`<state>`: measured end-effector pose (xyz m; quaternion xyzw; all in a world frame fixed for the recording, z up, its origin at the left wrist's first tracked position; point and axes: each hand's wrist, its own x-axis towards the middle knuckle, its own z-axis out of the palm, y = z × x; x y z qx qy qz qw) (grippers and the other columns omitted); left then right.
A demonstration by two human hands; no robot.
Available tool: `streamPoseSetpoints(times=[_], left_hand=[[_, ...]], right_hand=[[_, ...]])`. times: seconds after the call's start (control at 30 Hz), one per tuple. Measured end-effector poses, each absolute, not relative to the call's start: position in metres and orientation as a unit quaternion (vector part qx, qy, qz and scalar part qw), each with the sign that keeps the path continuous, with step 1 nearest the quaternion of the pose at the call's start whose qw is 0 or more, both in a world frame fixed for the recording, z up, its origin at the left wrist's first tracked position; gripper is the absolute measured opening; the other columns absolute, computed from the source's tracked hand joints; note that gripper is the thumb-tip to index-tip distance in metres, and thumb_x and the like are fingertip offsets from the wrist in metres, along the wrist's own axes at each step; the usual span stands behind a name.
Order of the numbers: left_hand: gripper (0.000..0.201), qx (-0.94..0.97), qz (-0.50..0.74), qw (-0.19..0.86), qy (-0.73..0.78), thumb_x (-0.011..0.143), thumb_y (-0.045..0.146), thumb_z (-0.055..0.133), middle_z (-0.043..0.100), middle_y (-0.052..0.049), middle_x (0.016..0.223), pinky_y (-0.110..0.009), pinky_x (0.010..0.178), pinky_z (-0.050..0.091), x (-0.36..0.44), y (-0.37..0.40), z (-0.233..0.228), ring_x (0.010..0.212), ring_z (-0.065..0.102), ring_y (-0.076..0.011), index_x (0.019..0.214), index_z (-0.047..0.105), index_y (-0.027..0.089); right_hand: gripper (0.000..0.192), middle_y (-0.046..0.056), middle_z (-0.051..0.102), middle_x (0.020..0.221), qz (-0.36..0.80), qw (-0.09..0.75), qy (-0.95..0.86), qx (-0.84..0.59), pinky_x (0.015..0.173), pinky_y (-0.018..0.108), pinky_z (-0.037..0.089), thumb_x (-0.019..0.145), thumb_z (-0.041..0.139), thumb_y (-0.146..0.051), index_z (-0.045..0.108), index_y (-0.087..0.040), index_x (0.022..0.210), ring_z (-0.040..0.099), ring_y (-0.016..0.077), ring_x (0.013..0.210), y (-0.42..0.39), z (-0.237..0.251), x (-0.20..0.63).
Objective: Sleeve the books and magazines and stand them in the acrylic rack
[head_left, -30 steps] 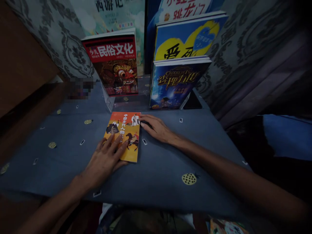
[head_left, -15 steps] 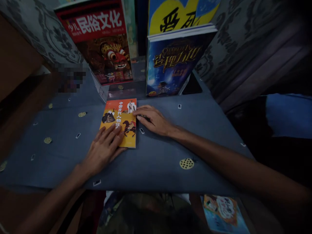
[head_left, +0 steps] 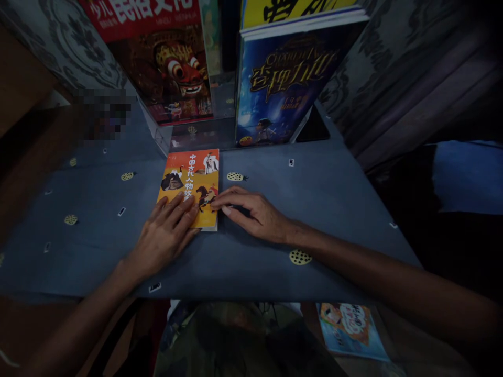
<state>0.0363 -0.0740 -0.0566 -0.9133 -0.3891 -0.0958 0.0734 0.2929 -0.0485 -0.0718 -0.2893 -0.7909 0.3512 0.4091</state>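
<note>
A small orange and yellow book [head_left: 190, 180] with Chinese characters and horse pictures lies flat on a table under a blue-grey cloth [head_left: 314, 193]. My left hand [head_left: 163, 238] rests flat on the book's near left corner, fingers spread over the cover. The fingertips of my right hand [head_left: 253, 212] touch the book's right edge near its lower corner, with the palm down on the cloth.
A clear stand at the back holds a red mask-cover book [head_left: 165, 57] and a dark blue book [head_left: 281, 86], with a yellow and blue one [head_left: 291, 10] above. Another book [head_left: 349, 330] lies on the floor below the table's near edge. A patterned wall stands behind and a curtain to the right.
My right hand slid from the book's far right corner down to its near right edge. The view tilted downward. My left hand stays on the cover.
</note>
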Motion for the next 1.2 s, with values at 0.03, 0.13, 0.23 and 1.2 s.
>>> streamPoseSetpoints(times=[0.03, 0.13, 0.23, 1.2], left_hand=[[0.039, -0.913, -0.093, 0.071, -0.391, 0.102, 0.031, 0.048, 0.061, -0.014, 0.144, -0.056, 0.114, 0.043, 0.037, -0.074, -0.057, 0.141, 0.05, -0.0318, 0.137, 0.059, 0.018], [0.041, -0.912, -0.089, 0.069, -0.395, 0.101, 0.033, 0.048, 0.06, -0.015, 0.145, -0.056, 0.116, 0.041, 0.037, -0.075, -0.057, 0.142, 0.048, -0.0316, 0.138, 0.059, 0.019], [0.042, -0.913, -0.092, 0.067, -0.391, 0.101, 0.036, 0.05, 0.059, -0.015, 0.145, -0.056, 0.116, 0.041, 0.036, -0.075, -0.059, 0.142, 0.049, -0.032, 0.139, 0.058, 0.019], [0.059, -0.915, -0.07, -0.073, -0.39, 0.106, 0.045, 0.039, 0.037, -0.007, 0.164, -0.054, 0.127, 0.018, 0.026, -0.057, -0.058, 0.154, 0.03, -0.0249, 0.161, 0.023, 0.032]], right_hand=[[0.027, 0.01, 0.073, 0.112, 0.351, 0.408, -0.792, -0.288, 0.097, 0.041, 0.056, 0.102, 0.048, -0.023, 0.071, -0.02, 0.115, 0.066, 0.0208, 0.11, -0.051, -0.071, 0.293], [0.026, 0.01, 0.073, 0.11, 0.329, 0.399, -0.81, -0.277, 0.095, 0.04, 0.056, 0.101, 0.049, -0.023, 0.072, -0.02, 0.114, 0.067, 0.0207, 0.107, -0.056, -0.07, 0.294], [0.025, 0.011, 0.076, 0.106, 0.256, 0.375, -0.86, -0.231, 0.095, 0.043, 0.055, 0.1, 0.051, -0.02, 0.071, -0.019, 0.115, 0.067, 0.0226, 0.108, -0.061, -0.07, 0.295], [0.023, 0.011, 0.077, 0.111, 0.18, 0.36, -0.885, -0.232, 0.1, 0.045, 0.055, 0.098, 0.054, -0.019, 0.068, -0.018, 0.116, 0.069, 0.0224, 0.111, -0.052, -0.067, 0.289]])
